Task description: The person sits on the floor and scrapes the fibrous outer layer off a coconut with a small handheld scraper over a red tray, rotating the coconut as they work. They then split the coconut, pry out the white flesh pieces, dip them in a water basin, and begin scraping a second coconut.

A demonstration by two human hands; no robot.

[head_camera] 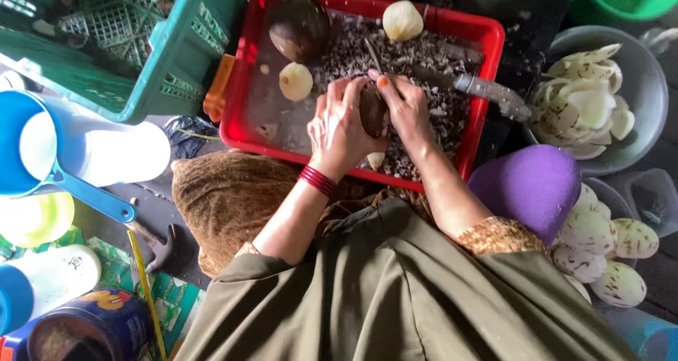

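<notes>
Two hands meet over the red tray (487,64): our left hand (340,129) and right hand (404,107) both close around one brown-skinned fruit (372,110), held just above the heap of peelings (417,57). We judge the husking step under way; next the skin must be pried loose. Fingers curl tight, the fruit between both palms. A knife (480,89) lies just beside.

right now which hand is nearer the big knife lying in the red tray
Right. The right hand sits just beside the knife blade; the left hand is farther, across the brown fruit both hands hold.
</notes>
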